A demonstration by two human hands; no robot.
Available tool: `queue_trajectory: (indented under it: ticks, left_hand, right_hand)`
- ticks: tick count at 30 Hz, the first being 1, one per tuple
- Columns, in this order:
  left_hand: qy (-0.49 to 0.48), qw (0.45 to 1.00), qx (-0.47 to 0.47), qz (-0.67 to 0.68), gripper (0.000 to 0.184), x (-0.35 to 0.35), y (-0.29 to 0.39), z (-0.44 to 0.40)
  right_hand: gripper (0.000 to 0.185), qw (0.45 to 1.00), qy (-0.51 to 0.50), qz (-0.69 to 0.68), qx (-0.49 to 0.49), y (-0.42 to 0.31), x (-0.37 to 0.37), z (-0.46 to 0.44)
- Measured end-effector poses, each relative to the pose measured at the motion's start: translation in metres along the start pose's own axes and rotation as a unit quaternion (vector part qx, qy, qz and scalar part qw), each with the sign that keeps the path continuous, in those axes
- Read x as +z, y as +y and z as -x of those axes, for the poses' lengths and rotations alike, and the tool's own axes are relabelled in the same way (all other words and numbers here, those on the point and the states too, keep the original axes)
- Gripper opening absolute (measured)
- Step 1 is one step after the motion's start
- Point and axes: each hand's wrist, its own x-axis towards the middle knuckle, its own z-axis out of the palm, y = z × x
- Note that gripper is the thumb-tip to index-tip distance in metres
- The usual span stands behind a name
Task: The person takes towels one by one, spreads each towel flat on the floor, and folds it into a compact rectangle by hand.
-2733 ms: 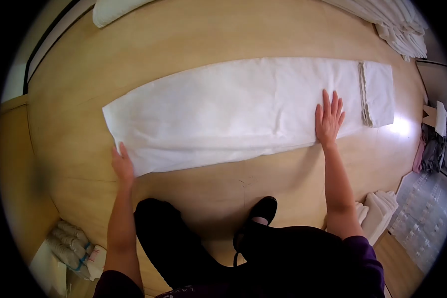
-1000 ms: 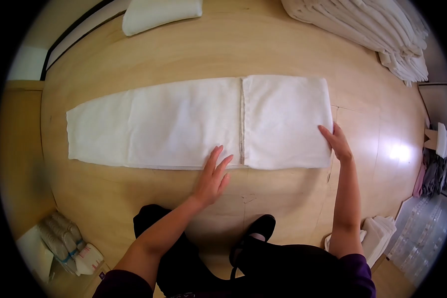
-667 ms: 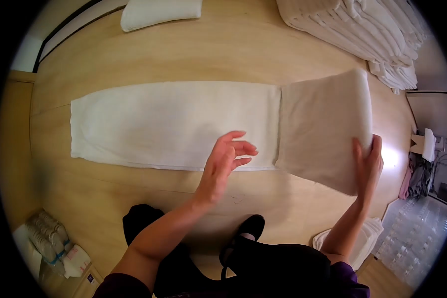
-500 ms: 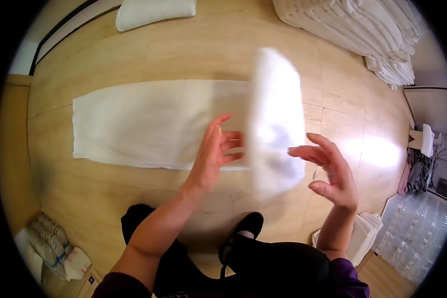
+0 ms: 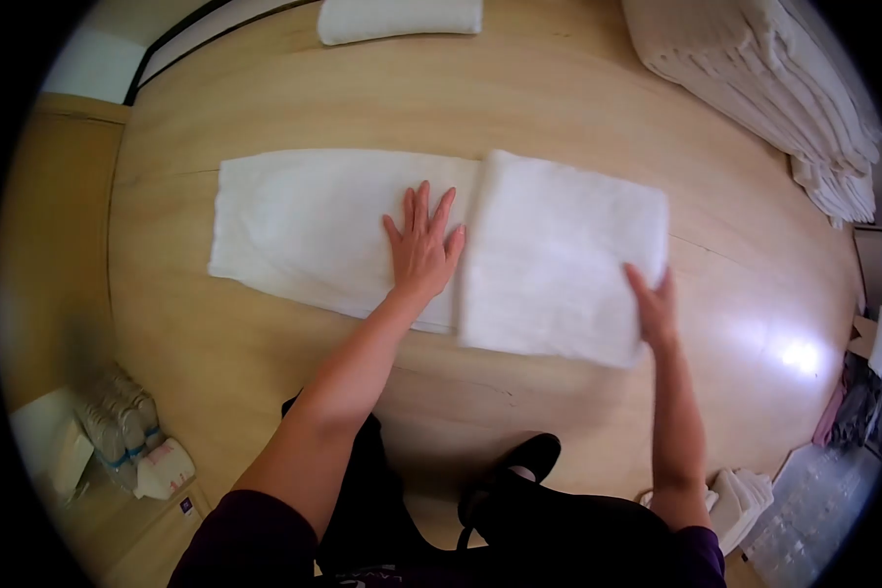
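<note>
A long white towel (image 5: pixel 304 216) lies across the wooden surface, its right part doubled over into a thicker folded section (image 5: pixel 568 255). My left hand (image 5: pixel 423 250) rests flat on the single-layer part, fingers spread, just left of the fold's edge. At the right end, my right hand (image 5: pixel 659 309) grips the folded side, thumb on top and the other fingers around the edge, partly hidden.
A rolled or folded white towel (image 5: pixel 402 20) lies at the far edge. A large pile of white towels (image 5: pixel 755 88) is at the back right. Bundled items (image 5: pixel 127 426) stand lower left, more white cloth (image 5: pixel 740 505) lower right, beside clear plastic-wrapped goods (image 5: pixel 818 514).
The upright, blurred right flap of the towel has come down flat. My left hand has settled flat on the cloth, and my right hand has moved to the folded edge. The view has shifted.
</note>
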Motion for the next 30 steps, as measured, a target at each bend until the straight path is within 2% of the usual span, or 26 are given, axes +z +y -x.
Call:
queue_trajectory:
  ticks: [1,4,6,8,9,10,12,13,14,15,16,17,18,20,21,23,24,25,26,27,28,29,30]
  left_hand:
    - [0.012,0.997,0.011,-0.077,0.053,0.006,-0.022,0.002]
    - [0.025,0.987,-0.062,-0.147,0.052,-0.01,-0.077,0.01]
    - [0.1,0.989,-0.054,-0.095,0.052,-0.012,-0.11,0.017]
    - [0.08,0.969,-0.157,-0.172,0.055,-0.01,-0.127,0.018]
    - [0.092,0.958,-0.241,-0.126,0.056,-0.009,-0.138,0.019]
    - [0.098,0.943,-0.295,-0.116,0.057,-0.008,-0.149,0.02]
    - [0.091,0.952,-0.283,-0.069,0.059,-0.025,-0.156,0.026]
    - [0.079,0.951,-0.288,-0.078,0.06,-0.033,-0.158,0.027]
    - [0.067,0.95,-0.293,-0.087,0.06,-0.04,-0.16,0.028]
    - [0.055,0.948,-0.297,-0.095,0.061,-0.046,-0.163,0.029]
    - [0.026,0.948,-0.315,-0.036,0.06,-0.051,-0.171,0.027]
    - [-0.003,0.943,-0.331,0.025,0.058,-0.055,-0.181,0.024]
    - [-0.031,0.934,-0.346,0.085,0.057,-0.058,-0.188,0.023]
    - [-0.061,0.887,-0.33,0.316,0.053,-0.083,-0.184,0.019]
    - [-0.077,0.846,-0.312,0.425,0.051,-0.1,-0.18,0.013]
    - [-0.116,0.827,-0.268,0.481,0.05,-0.143,-0.139,0.004]
    - [-0.135,0.813,-0.248,0.51,0.049,-0.162,-0.111,-0.003]
    - [-0.172,0.823,-0.195,0.505,0.05,-0.177,-0.083,-0.007]
    - [-0.208,0.829,-0.143,0.498,0.05,-0.183,-0.055,-0.009]
    - [-0.263,0.821,-0.073,0.502,0.047,-0.179,-0.033,-0.009]
    - [-0.313,0.807,0.002,0.501,0.043,-0.173,-0.01,-0.012]
    - [-0.367,0.749,0.038,0.551,0.04,-0.169,0.016,-0.014]
    - [-0.418,0.682,0.073,0.595,0.036,-0.165,0.038,-0.015]
  right_hand:
    - [0.046,1.0,0.003,-0.011,-0.007,-0.006,-0.022,0.0]
    - [0.051,0.995,0.069,0.068,-0.036,-0.007,-0.111,-0.017]
    - [0.056,0.985,0.107,0.133,-0.001,-0.001,-0.161,-0.025]
    - [0.057,0.924,0.212,0.318,0.023,0.003,-0.165,-0.026]
    - [0.058,0.875,0.262,0.405,0.033,0.005,-0.166,-0.029]
    - [0.058,0.821,0.333,0.463,-0.018,0.033,-0.166,-0.039]
    - [0.057,0.767,0.347,0.503,-0.195,-0.003,-0.103,-0.022]
    - [0.058,0.794,0.28,0.456,-0.289,-0.016,-0.065,-0.014]
    - [0.056,0.815,0.169,0.433,-0.344,-0.02,-0.024,-0.003]
    - [0.056,0.831,0.065,0.454,-0.315,-0.011,0.022,0.012]
    - [0.055,0.787,-0.038,0.469,-0.399,-0.02,0.069,0.038]
    - [0.054,0.774,-0.131,0.499,-0.368,-0.01,0.108,0.059]
    - [0.054,0.733,-0.211,0.498,-0.412,0.001,0.13,0.078]
    - [0.058,0.694,-0.288,0.452,-0.481,0.002,0.144,0.095]
    - [0.06,0.694,-0.312,0.448,-0.47,-0.001,0.142,0.093]
    - [0.064,0.687,-0.366,0.443,-0.446,-0.012,0.126,0.088]
    - [0.063,0.783,-0.405,0.321,-0.345,-0.02,0.115,0.083]
    - [0.062,0.852,-0.433,0.188,-0.228,-0.029,0.101,0.079]
    - [0.061,0.889,-0.445,0.047,-0.101,-0.037,0.09,0.076]
    - [0.058,0.901,-0.422,-0.097,0.003,-0.044,0.083,0.07]
    - [0.056,0.887,-0.384,-0.237,0.102,-0.052,0.076,0.065]
    - [0.054,0.831,-0.387,-0.382,0.117,-0.063,0.068,0.066]
    - [0.053,0.851,-0.361,-0.348,0.158,-0.053,0.062,0.061]
